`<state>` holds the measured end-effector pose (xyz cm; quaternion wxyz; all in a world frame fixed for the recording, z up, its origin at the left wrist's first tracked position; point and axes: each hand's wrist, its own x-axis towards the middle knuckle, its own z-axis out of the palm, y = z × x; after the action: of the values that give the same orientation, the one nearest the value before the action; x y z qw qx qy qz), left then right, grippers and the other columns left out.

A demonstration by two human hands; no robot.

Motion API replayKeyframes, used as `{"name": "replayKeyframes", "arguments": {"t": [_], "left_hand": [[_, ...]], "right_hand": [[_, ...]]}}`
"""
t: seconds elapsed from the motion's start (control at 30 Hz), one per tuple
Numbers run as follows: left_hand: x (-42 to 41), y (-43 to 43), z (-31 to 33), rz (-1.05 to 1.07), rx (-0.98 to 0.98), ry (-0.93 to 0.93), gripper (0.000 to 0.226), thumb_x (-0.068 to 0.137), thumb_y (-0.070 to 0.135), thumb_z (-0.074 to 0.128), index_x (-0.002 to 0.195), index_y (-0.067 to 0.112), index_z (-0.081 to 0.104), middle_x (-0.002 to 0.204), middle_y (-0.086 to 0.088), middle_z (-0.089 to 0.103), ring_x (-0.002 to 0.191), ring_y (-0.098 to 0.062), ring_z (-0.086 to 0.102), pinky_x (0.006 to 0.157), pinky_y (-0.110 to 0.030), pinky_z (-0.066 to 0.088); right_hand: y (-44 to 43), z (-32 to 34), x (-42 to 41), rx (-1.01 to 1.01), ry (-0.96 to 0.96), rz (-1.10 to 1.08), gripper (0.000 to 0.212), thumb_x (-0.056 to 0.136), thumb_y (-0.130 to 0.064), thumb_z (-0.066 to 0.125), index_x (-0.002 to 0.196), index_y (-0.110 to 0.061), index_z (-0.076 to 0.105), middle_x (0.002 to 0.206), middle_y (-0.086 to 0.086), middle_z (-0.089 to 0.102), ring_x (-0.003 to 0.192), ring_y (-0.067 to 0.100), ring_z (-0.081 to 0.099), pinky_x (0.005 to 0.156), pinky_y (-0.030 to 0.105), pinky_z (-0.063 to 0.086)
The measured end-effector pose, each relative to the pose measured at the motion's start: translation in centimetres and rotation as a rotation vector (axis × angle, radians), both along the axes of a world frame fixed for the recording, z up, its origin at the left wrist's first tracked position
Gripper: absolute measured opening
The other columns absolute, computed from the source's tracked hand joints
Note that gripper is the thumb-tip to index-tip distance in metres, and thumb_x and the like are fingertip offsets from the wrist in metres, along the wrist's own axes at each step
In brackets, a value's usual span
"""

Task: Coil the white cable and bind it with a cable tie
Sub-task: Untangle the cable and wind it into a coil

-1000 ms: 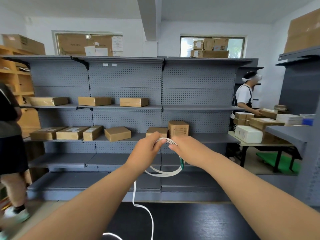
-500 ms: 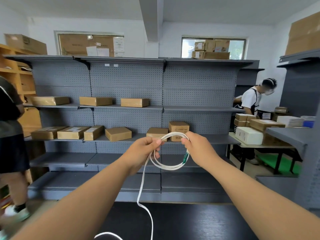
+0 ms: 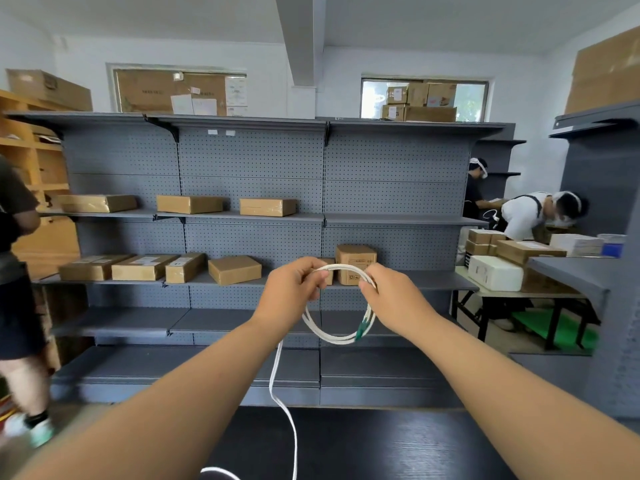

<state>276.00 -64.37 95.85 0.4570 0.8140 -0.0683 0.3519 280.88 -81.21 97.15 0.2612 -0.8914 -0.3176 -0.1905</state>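
I hold a white cable [image 3: 332, 336] in a small coil of a few loops at chest height in front of me. My left hand [image 3: 294, 289] grips the coil's upper left side. My right hand [image 3: 391, 299] pinches the upper right side. Green connectors [image 3: 362, 329] hang at the coil's lower right. A loose tail of the cable [image 3: 284, 403] drops from my left hand down to the dark table [image 3: 363, 445]. No cable tie is visible.
Grey pegboard shelving [image 3: 252, 161] with several cardboard boxes [image 3: 233, 269] stands ahead. A person [image 3: 17, 278] stands at the left edge. Two people [image 3: 533, 216] work at a table stacked with boxes on the right. A grey shelf unit [image 3: 602, 271] juts in at right.
My hands have drawn apart and spread the loops into a wider coil, then risen slightly. The person at the right has bent over the far table.
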Motion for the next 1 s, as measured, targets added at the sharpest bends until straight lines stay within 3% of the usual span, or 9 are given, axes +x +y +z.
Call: {"name": "replayKeyframes", "arguments": {"t": [0.13, 0.3, 0.37, 0.47, 0.6, 0.73, 0.9, 1.0], "left_hand": [[0.0, -0.7, 0.5, 0.056, 0.244, -0.01, 0.012, 0.091, 0.013, 0.056, 0.09, 0.017, 0.067, 0.074, -0.009, 0.065, 0.061, -0.012, 0.052, 0.059, -0.019, 0.04], [0.3, -0.9, 0.6, 0.098, 0.409, 0.005, 0.011, 0.091, 0.016, 0.054, 0.094, 0.013, 0.065, 0.076, -0.005, 0.064, 0.064, -0.013, 0.053, 0.061, -0.019, 0.039], [0.5, -0.8, 0.5, 0.057, 0.346, 0.043, 0.009, 0.092, 0.019, 0.054, 0.088, 0.018, 0.063, 0.072, 0.002, 0.064, 0.061, -0.008, 0.057, 0.058, -0.012, 0.04], [0.5, -0.6, 0.1, -0.121, 0.056, 0.122, 0.013, 0.092, 0.017, 0.054, 0.081, 0.022, 0.061, 0.066, 0.009, 0.063, 0.056, -0.001, 0.057, 0.06, -0.013, 0.047], [0.3, -0.3, -0.7, -0.284, -0.196, 0.206, 0.016, 0.093, 0.012, 0.052, 0.082, 0.016, 0.063, 0.065, 0.004, 0.062, 0.059, -0.005, 0.06, 0.062, -0.013, 0.048], [0.5, 0.0, -1.6, -0.326, -0.356, 0.28, 0.014, 0.094, 0.015, 0.051, 0.09, 0.011, 0.063, 0.07, 0.001, 0.061, 0.065, -0.011, 0.064, 0.074, -0.024, 0.049], [0.5, -0.5, -1.4, -0.243, -0.397, 0.165, 0.017, 0.093, 0.014, 0.054, 0.081, 0.014, 0.066, 0.064, 0.005, 0.058, 0.051, -0.007, 0.053, 0.053, -0.015, 0.045], [0.6, -0.9, -1.3, -0.147, -0.371, 0.094, 0.02, 0.091, 0.015, 0.056, 0.078, 0.021, 0.069, 0.058, 0.012, 0.056, 0.045, -0.002, 0.047, 0.048, -0.011, 0.041]], "right_hand": [[0.3, 1.0, -0.2, -0.161, -0.089, 0.018, 0.021, 0.098, -0.031, 0.038, 0.1, -0.014, 0.05, 0.086, 0.004, 0.056, 0.075, 0.024, 0.051, 0.06, 0.033, 0.038], [0.7, 1.4, 0.2, -0.372, -0.183, -0.005, 0.018, 0.099, -0.021, 0.036, 0.081, -0.016, 0.034, 0.065, -0.002, 0.039, 0.058, 0.022, 0.045, 0.045, 0.033, 0.029], [0.7, 1.4, 0.3, -0.358, -0.179, -0.012, 0.018, 0.098, -0.016, 0.038, 0.081, -0.017, 0.032, 0.065, -0.002, 0.039, 0.057, 0.02, 0.044, 0.046, 0.032, 0.029], [0.4, 1.3, 0.3, -0.275, -0.154, -0.024, 0.015, 0.099, -0.018, 0.035, 0.084, -0.016, 0.035, 0.069, 0.0, 0.044, 0.066, 0.023, 0.049, 0.055, 0.033, 0.034], [0.1, 1.4, 0.3, -0.097, -0.057, -0.066, 0.019, 0.099, -0.019, 0.034, 0.091, -0.009, 0.048, 0.072, 0.002, 0.048, 0.069, 0.023, 0.049, 0.057, 0.031, 0.031], [-0.5, 1.1, 0.5, 0.045, -0.016, -0.117, 0.024, 0.1, -0.022, 0.033, 0.094, -0.007, 0.051, 0.086, 0.011, 0.06, 0.075, 0.025, 0.052, 0.061, 0.032, 0.036], [-0.5, 0.1, 0.7, 0.108, 0.055, -0.136, 0.026, 0.1, -0.021, 0.032, 0.1, -0.006, 0.053, 0.094, 0.013, 0.063, 0.08, 0.026, 0.054, 0.065, 0.034, 0.039], [-0.3, -0.2, 0.7, 0.128, 0.118, -0.128, 0.029, 0.1, -0.02, 0.031, 0.102, -0.004, 0.054, 0.097, 0.015, 0.064, 0.086, 0.028, 0.057, 0.07, 0.035, 0.04]]}}
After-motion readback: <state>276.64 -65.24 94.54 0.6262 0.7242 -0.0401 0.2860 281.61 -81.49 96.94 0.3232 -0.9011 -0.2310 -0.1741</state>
